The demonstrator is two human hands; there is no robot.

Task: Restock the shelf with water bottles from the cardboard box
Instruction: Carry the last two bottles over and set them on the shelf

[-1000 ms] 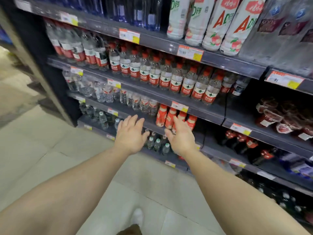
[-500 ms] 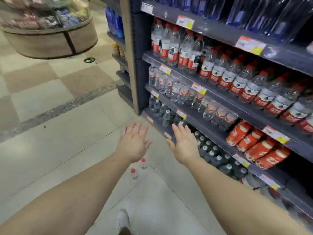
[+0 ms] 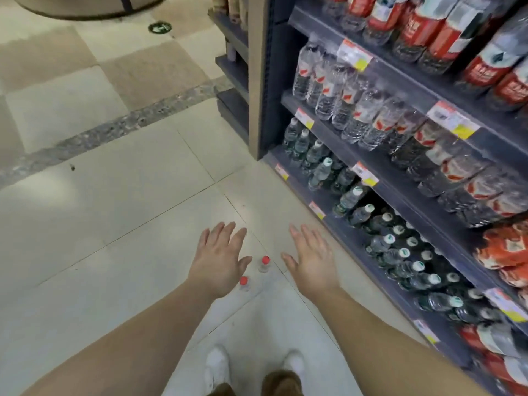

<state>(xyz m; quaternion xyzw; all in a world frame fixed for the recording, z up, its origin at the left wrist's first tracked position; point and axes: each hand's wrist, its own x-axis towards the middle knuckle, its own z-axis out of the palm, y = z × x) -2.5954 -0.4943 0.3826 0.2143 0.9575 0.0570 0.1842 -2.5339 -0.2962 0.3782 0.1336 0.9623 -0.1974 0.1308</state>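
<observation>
Two small clear water bottles with red caps stand upright on the floor tiles, one point(image 3: 264, 263) between my hands and one point(image 3: 244, 282) partly behind my left thumb. My left hand point(image 3: 218, 260) and my right hand point(image 3: 310, 260) are stretched out over them, palms down, fingers spread, holding nothing. The dark shelf point(image 3: 400, 167) on the right carries rows of water bottles: green-capped ones point(image 3: 385, 241) at the bottom, clear ones with red-and-white labels point(image 3: 357, 110) above. No cardboard box is in view.
Red-labelled bottles point(image 3: 423, 27) fill the upper shelf and orange packs point(image 3: 503, 247) lie at the right edge. My white shoes point(image 3: 217, 367) are below my arms. A round display stand point(image 3: 85, 7) sits at the top left, across tiled floor with a dark stripe point(image 3: 114, 130).
My view has swung left and down from the shelf to the floor. The two bottles on the floor have come into view under my hands. Both hands stay open and held out.
</observation>
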